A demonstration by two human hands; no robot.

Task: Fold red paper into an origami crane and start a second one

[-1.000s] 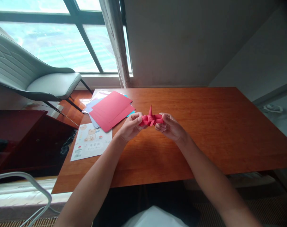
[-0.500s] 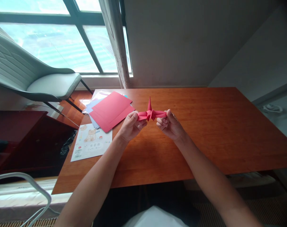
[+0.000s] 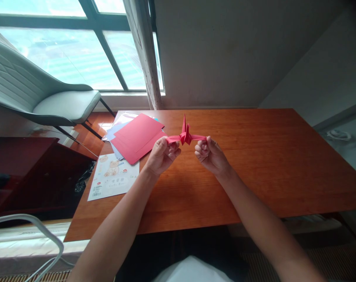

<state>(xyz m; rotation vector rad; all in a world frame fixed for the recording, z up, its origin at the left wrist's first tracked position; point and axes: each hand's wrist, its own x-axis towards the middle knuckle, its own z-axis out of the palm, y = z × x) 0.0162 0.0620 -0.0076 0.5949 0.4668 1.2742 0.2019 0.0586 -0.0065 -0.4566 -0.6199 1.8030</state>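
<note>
A red folded-paper crane (image 3: 185, 135) is held up over the table, its wings spread to both sides and a thin point sticking up. My left hand (image 3: 162, 156) pinches the tip of one wing between thumb and fingers. The tip of the other wing is gripped by my right hand (image 3: 210, 156), with its fingers curled in. Only the middle body and the inner wings show between the hands; the wing tips are partly covered by my fingers.
Red paper sheets (image 3: 138, 135) lie on the wooden table (image 3: 268, 164) at the left, over pale sheets. Nearer me is a white sheet with bear drawings (image 3: 114, 178). A grey chair (image 3: 66, 103) stands by the window, and a white cable (image 3: 53, 239) loops at lower left.
The crane has tipped and risen slightly, and its wings look thinner and more edge-on. A second upright point now shows beside the first. Both hands keep hold of the wings.
</note>
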